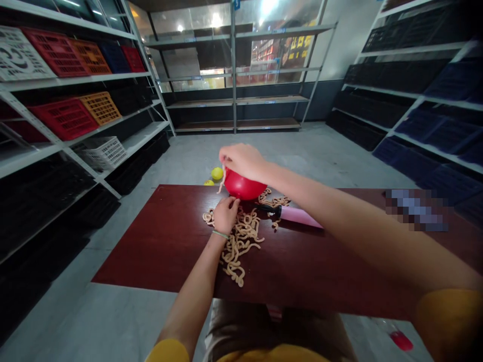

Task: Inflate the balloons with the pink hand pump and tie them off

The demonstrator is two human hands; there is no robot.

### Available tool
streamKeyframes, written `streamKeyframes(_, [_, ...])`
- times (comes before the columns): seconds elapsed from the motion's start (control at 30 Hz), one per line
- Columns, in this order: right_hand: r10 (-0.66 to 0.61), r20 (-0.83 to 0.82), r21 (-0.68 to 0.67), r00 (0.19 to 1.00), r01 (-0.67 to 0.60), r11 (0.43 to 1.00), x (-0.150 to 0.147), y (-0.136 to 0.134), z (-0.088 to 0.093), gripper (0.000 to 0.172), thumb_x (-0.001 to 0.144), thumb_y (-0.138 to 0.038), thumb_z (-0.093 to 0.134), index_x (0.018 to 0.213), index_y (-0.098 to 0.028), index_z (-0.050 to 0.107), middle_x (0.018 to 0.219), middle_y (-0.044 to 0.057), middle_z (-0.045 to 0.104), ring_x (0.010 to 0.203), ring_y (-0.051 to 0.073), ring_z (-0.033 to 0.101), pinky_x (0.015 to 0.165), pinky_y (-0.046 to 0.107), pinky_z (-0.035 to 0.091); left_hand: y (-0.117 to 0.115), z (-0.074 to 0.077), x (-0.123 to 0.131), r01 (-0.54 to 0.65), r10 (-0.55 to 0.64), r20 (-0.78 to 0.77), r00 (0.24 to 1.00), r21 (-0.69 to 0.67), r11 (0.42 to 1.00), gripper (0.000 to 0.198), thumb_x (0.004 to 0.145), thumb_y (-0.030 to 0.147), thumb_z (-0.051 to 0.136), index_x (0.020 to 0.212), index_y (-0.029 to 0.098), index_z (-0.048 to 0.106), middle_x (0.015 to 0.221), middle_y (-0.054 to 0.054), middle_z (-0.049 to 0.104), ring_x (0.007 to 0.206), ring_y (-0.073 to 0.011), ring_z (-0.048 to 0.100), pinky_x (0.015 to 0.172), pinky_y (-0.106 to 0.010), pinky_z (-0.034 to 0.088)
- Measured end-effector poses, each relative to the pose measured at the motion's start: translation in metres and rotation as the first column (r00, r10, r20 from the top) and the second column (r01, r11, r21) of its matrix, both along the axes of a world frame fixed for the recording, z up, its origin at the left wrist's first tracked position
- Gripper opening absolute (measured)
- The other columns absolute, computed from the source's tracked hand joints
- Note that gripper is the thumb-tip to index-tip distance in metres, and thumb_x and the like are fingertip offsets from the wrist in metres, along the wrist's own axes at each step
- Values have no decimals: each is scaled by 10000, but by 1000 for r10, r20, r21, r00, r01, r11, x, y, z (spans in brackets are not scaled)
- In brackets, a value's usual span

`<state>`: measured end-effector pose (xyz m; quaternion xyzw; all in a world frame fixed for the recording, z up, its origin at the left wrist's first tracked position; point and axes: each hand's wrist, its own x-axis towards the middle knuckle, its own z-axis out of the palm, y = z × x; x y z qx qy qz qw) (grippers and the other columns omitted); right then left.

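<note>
A shiny red inflated balloon (244,190) sits near the far edge of the dark red-brown table (143,241). My left hand (225,216) pinches it at its near lower side, where the neck seems to be. Over its top reaches my right hand (241,160), fingers closed on a thin beige strand (222,182) that dangles down the balloon's left side. Under and around my left wrist spreads a pile of curly beige strands (241,241), which look like uninflated long balloons. A pink hand pump (300,216) with a black nozzle lies to the right, partly behind my right forearm.
Two yellow balloons (217,173) show beyond the table's far edge. A pixelated item (417,208) lies at the table's right end. Shelves with colourful crates (64,118) stand on the left, and dark crates (396,95) fill the right. Something red (401,340) lies on the floor at lower right.
</note>
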<state>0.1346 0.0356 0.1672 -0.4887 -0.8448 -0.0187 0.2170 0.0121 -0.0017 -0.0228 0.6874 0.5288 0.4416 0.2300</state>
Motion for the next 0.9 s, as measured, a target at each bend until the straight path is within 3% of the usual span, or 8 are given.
streamKeyframes(0.13, [16,55,-60,998,-12,998,12,-10,-45,164,904,-198,516,887,-193,679,846,23,710,690,122,542,609,281,318,-2,6,-3,-147,157,-47,986,172,974,160,857,326,650,840,200,748,926,-102,562,963,-253,551,918,-395,427])
streamKeyframes(0.23, [-18,35,-72,999,21,997,22,-20,-60,158,904,-204,519,894,-209,676,858,22,714,700,128,566,605,283,313,-2,8,-5,-175,190,-27,981,285,942,133,836,302,682,824,188,749,1155,-140,537,1153,-295,493,1017,-451,378])
streamKeyframes(0.3, [-10,-5,-77,1000,10,997,27,-28,-62,151,907,-209,519,899,-224,669,882,13,715,726,132,588,621,280,331,0,8,-6,-159,159,25,987,293,943,148,857,297,657,825,180,742,1203,-139,526,1146,-267,511,1013,-419,402])
streamKeyframes(0.53, [19,-208,-98,978,-41,994,51,-48,-69,160,925,-207,502,999,-232,641,942,19,710,826,151,631,737,268,405,10,6,-11,-173,141,243,960,116,978,185,858,310,628,769,176,719,904,-69,650,897,-182,594,870,-306,466])
streamKeyframes(0.73, [-88,-277,-183,957,38,982,56,-55,-105,107,890,-202,516,868,-212,620,834,20,695,764,163,622,705,275,395,6,11,-6,-34,89,519,850,-115,993,249,851,379,612,810,152,707,765,-24,683,702,-142,598,689,-248,460])
streamKeyframes(0.8, [-174,-377,-226,910,92,970,50,-52,-125,86,887,-242,510,860,-219,588,814,16,677,745,168,614,701,287,408,5,12,-5,-21,88,542,836,-129,991,257,842,386,621,803,145,703,750,-18,679,673,-132,585,653,-234,447])
streamKeyframes(0.9, [-292,-642,-299,709,118,947,33,-41,-158,66,880,-273,463,862,-235,513,822,14,650,766,172,617,708,300,455,4,12,-6,-25,75,485,871,-108,994,274,841,404,627,783,147,701,714,-7,663,653,-125,562,629,-224,423])
